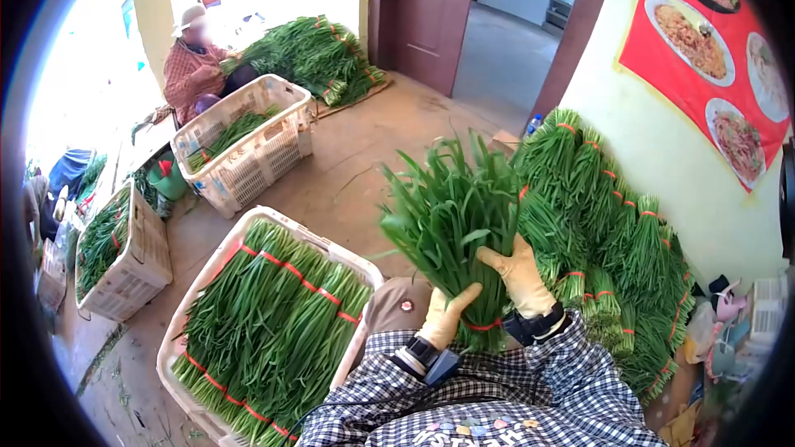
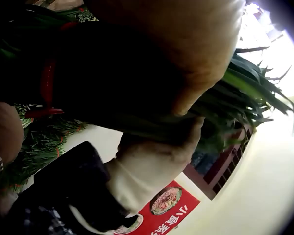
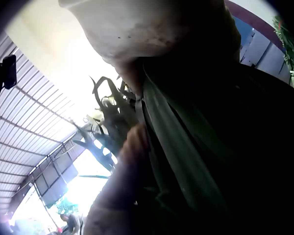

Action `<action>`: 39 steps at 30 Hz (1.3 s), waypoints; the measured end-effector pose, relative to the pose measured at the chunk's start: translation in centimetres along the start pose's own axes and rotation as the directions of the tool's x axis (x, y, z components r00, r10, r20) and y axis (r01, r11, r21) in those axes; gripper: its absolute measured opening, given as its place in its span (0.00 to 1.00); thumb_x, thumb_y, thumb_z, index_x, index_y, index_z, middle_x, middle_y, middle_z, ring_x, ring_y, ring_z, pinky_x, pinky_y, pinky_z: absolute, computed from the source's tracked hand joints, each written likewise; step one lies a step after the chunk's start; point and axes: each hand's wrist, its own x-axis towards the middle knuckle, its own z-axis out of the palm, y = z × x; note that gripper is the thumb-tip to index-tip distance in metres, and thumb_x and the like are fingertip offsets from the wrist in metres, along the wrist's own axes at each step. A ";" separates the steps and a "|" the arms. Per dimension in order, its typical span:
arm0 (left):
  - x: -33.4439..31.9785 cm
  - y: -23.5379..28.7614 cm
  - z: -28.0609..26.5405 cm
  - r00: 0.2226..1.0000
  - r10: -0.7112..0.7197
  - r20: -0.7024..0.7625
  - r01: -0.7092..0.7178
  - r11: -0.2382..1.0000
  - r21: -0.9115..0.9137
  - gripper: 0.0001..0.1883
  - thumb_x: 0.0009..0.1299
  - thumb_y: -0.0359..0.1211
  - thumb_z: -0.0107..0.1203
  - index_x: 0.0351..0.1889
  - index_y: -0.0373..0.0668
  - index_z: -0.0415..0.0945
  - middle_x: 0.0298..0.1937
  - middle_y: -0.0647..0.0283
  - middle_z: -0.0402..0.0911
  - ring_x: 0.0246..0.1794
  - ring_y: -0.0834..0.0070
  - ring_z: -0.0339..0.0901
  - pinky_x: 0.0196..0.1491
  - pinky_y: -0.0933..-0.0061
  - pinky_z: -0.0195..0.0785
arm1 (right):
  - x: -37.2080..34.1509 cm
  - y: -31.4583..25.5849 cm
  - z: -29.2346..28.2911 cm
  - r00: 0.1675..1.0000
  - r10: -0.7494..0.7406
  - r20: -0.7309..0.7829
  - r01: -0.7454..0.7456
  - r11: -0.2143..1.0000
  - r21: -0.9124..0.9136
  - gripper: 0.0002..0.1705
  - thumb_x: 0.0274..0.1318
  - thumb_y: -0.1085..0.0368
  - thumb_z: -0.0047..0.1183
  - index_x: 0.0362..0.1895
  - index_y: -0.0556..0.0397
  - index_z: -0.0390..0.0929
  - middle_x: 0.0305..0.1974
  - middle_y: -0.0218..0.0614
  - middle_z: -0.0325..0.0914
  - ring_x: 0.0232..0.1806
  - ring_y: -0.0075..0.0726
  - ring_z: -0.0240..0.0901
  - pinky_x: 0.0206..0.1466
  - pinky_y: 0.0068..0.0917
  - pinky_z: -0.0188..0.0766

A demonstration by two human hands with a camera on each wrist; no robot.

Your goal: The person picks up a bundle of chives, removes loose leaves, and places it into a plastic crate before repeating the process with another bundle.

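Blown-out glare at the head view's left; wrist views murky.

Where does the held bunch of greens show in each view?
Head: bunch just right of centre, leaves upward.
Left wrist: across the middle, shadowed, leaf tips at right.
Right wrist: centre to lower right, mostly dark.
Shared landmark: right hand, holding it in all three.

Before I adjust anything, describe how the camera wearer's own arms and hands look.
The left hand and right hand each wear a pale yellowish glove. Black straps circle both wrists; a dark grey, box-shaped device sits at the left one. Both arms have long black-and-white checked fabric sleeves.
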 end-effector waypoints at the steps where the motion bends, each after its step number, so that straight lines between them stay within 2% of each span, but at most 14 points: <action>1: 0.5 -2.3 -1.7 0.972 0.221 0.078 -0.233 0.949 0.211 0.22 0.74 0.29 0.64 0.65 0.37 0.76 0.60 0.63 0.82 0.61 0.71 0.78 0.63 0.65 0.72 | -0.4 0.4 -0.6 1.000 0.005 -0.007 -0.005 1.000 -0.004 0.27 0.61 0.71 0.63 0.63 0.62 0.73 0.51 0.31 0.81 0.49 0.29 0.77 0.59 0.28 0.75; 4: 1.1 -1.2 -1.4 0.993 -0.116 0.012 0.113 0.934 -0.339 0.15 0.80 0.29 0.55 0.62 0.39 0.78 0.59 0.61 0.83 0.60 0.69 0.81 0.62 0.65 0.77 | -1.4 0.2 -2.3 0.975 0.117 -0.188 -0.094 0.988 0.125 0.33 0.54 0.66 0.70 0.61 0.68 0.72 0.50 0.39 0.81 0.49 0.34 0.77 0.58 0.30 0.74; 8: 1.6 -2.8 -2.6 0.992 -0.126 0.010 0.121 0.926 -0.359 0.15 0.81 0.29 0.54 0.63 0.41 0.78 0.60 0.60 0.83 0.60 0.68 0.81 0.62 0.67 0.78 | -2.1 2.0 -3.8 0.946 0.147 -0.289 -0.154 0.988 -0.001 0.36 0.55 0.66 0.68 0.60 0.77 0.67 0.50 0.44 0.79 0.47 0.34 0.75 0.58 0.29 0.73; 10: 2.2 -5.1 -4.3 0.991 0.107 0.083 -0.111 0.993 0.044 0.18 0.83 0.32 0.53 0.69 0.40 0.71 0.65 0.62 0.79 0.64 0.67 0.79 0.64 0.62 0.77 | -2.4 1.6 -3.8 0.950 0.141 -0.278 -0.156 0.987 -0.034 0.36 0.55 0.66 0.67 0.60 0.79 0.66 0.50 0.45 0.78 0.47 0.33 0.74 0.58 0.28 0.73; 17: 1.7 -3.3 -2.3 0.997 -0.061 0.050 0.069 0.979 -0.190 0.18 0.81 0.30 0.56 0.66 0.38 0.74 0.63 0.61 0.81 0.63 0.71 0.79 0.64 0.63 0.75 | -2.2 0.6 -2.9 0.997 0.053 -0.060 -0.046 0.993 0.110 0.46 0.60 0.57 0.72 0.73 0.67 0.61 0.61 0.44 0.78 0.60 0.37 0.75 0.69 0.31 0.68; 21: 1.2 -4.6 -1.9 0.997 0.080 0.012 -0.081 0.975 0.209 0.17 0.76 0.29 0.62 0.60 0.34 0.80 0.58 0.57 0.84 0.56 0.70 0.80 0.61 0.66 0.72 | -1.6 4.1 -2.0 0.994 -0.107 -0.029 0.089 0.928 -0.362 0.43 0.56 0.60 0.75 0.70 0.62 0.68 0.58 0.41 0.83 0.60 0.36 0.78 0.67 0.31 0.72; 23: 1.2 -5.2 -2.6 0.942 0.305 0.139 -0.335 0.866 0.371 0.16 0.77 0.27 0.60 0.61 0.33 0.79 0.62 0.55 0.81 0.61 0.65 0.78 0.64 0.65 0.71 | -1.3 3.1 -2.3 0.993 0.013 -0.121 -0.034 0.985 -0.172 0.37 0.57 0.62 0.74 0.66 0.62 0.72 0.54 0.39 0.85 0.55 0.35 0.80 0.63 0.30 0.74; 24: 1.2 -4.9 -3.9 0.800 0.457 0.389 -0.573 0.388 0.722 0.18 0.77 0.23 0.58 0.64 0.32 0.77 0.66 0.52 0.77 0.66 0.58 0.75 0.67 0.64 0.69 | -1.3 2.7 -2.5 0.972 0.148 -0.183 -0.144 0.989 0.035 0.30 0.58 0.64 0.72 0.62 0.62 0.76 0.50 0.37 0.87 0.50 0.33 0.82 0.59 0.28 0.76; 31: 1.2 -4.5 -3.0 0.919 0.348 0.187 -0.395 0.789 0.471 0.27 0.66 0.10 0.53 0.62 0.38 0.82 0.67 0.40 0.76 0.69 0.39 0.71 0.72 0.54 0.64 | -1.8 2.5 -3.4 0.982 0.006 -0.191 -0.022 0.996 -0.081 0.19 0.59 0.67 0.70 0.52 0.62 0.82 0.44 0.35 0.89 0.42 0.28 0.82 0.51 0.26 0.77; 34: 1.3 -4.2 -3.2 0.885 0.391 0.253 -0.466 0.760 0.453 0.18 0.79 0.25 0.56 0.65 0.32 0.75 0.65 0.52 0.80 0.66 0.63 0.76 0.67 0.65 0.70 | -1.9 0.3 -2.1 0.970 0.094 -0.225 -0.090 0.996 0.028 0.18 0.59 0.67 0.70 0.50 0.63 0.82 0.42 0.34 0.89 0.39 0.29 0.82 0.49 0.26 0.77; 35: 1.3 -4.0 -2.7 0.887 0.394 0.240 -0.461 0.756 0.465 0.18 0.79 0.25 0.56 0.65 0.32 0.75 0.65 0.52 0.80 0.66 0.63 0.76 0.67 0.65 0.70 | -1.8 -0.1 -2.7 0.985 0.097 -0.139 -0.119 0.981 -0.153 0.29 0.63 0.61 0.68 0.63 0.65 0.76 0.55 0.44 0.85 0.55 0.34 0.82 0.61 0.28 0.75; 37: 1.1 -3.7 -1.8 0.993 0.106 0.058 -0.099 0.989 -0.111 0.18 0.78 0.27 0.58 0.65 0.33 0.76 0.62 0.56 0.82 0.63 0.67 0.79 0.65 0.67 0.72 | -2.0 1.0 -3.9 0.925 0.097 -0.368 -0.302 0.774 -0.557 0.42 0.69 0.54 0.63 0.77 0.63 0.61 0.73 0.53 0.69 0.74 0.42 0.67 0.76 0.31 0.63; 38: 1.5 -3.8 -2.1 0.989 0.145 0.027 -0.146 0.988 0.054 0.20 0.77 0.30 0.61 0.65 0.34 0.77 0.61 0.59 0.84 0.60 0.70 0.80 0.63 0.67 0.74 | -2.4 1.0 -4.7 0.964 -0.045 -0.261 -0.106 0.838 -0.535 0.48 0.69 0.50 0.61 0.81 0.60 0.52 0.77 0.55 0.60 0.79 0.46 0.58 0.79 0.34 0.56; 39: 2.1 -2.1 -1.8 0.992 -0.122 0.017 0.123 0.981 -0.152 0.21 0.77 0.31 0.61 0.66 0.35 0.77 0.60 0.59 0.84 0.59 0.71 0.81 0.61 0.66 0.75 | -3.0 0.7 -5.5 0.971 -0.187 -0.149 0.095 0.873 -0.478 0.54 0.70 0.45 0.60 0.85 0.57 0.43 0.82 0.56 0.50 0.83 0.49 0.50 0.83 0.36 0.50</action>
